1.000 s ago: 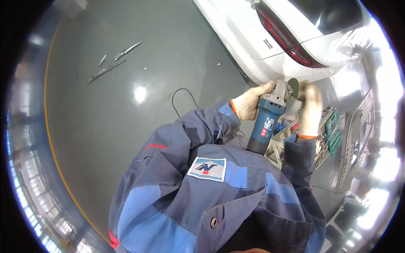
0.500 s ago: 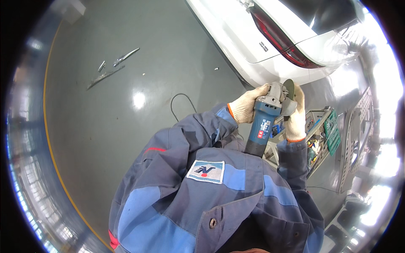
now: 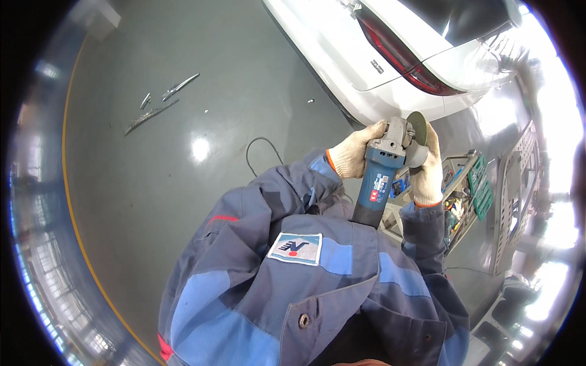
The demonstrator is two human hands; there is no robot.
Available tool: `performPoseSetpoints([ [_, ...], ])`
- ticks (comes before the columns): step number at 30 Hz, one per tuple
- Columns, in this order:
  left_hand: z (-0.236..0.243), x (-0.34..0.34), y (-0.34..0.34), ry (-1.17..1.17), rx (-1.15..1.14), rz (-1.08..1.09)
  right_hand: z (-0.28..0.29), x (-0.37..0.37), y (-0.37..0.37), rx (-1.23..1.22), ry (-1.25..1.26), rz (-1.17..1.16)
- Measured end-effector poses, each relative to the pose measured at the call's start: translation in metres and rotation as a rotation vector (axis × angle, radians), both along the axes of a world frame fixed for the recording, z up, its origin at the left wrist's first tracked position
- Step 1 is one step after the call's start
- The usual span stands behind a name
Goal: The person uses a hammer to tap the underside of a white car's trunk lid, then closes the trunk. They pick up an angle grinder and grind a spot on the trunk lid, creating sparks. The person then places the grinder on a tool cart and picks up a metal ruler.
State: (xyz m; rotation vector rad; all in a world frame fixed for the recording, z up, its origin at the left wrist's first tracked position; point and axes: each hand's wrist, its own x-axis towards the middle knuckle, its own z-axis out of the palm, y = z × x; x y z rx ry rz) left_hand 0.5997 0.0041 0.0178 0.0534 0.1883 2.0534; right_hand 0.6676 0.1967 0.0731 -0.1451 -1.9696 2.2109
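A blue angle grinder (image 3: pixel 379 183) with a grey metal head leans with its dark rear end against my jacket. My left hand (image 3: pixel 351 154), in a cream knit glove, is closed on the head end of the tool from the left. My gloved right hand (image 3: pixel 427 178) is on the other side, at the green disc (image 3: pixel 416 127) and the metal guard, its fingers mostly hidden behind them. The disc faces right and stands on edge.
The rear corner of a white car (image 3: pixel 366 91) fills the upper right. A tool cart (image 3: pixel 458 168) with a green case (image 3: pixel 481 189) and a perforated panel (image 3: pixel 516 189) stand at right. Silvery strips (image 3: pixel 152 116) and a cable (image 3: pixel 262 139) lie on the grey floor (image 3: pixel 134 183).
My right hand has moved leftward onto the disc end of the grinder and is no longer blurred. The grinder and my left hand have shifted slightly left in the picture.
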Motion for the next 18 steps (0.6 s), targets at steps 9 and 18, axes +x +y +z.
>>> performPoseSetpoints([
  [9,-0.012,-0.004,0.006,0.012,0.063,0.012,0.01,0.002,-0.006,0.143,-0.036,-0.053],
  [18,-0.003,-0.012,0.006,-0.137,0.038,-0.203,0.006,-0.023,0.013,0.426,0.052,-0.35],
])
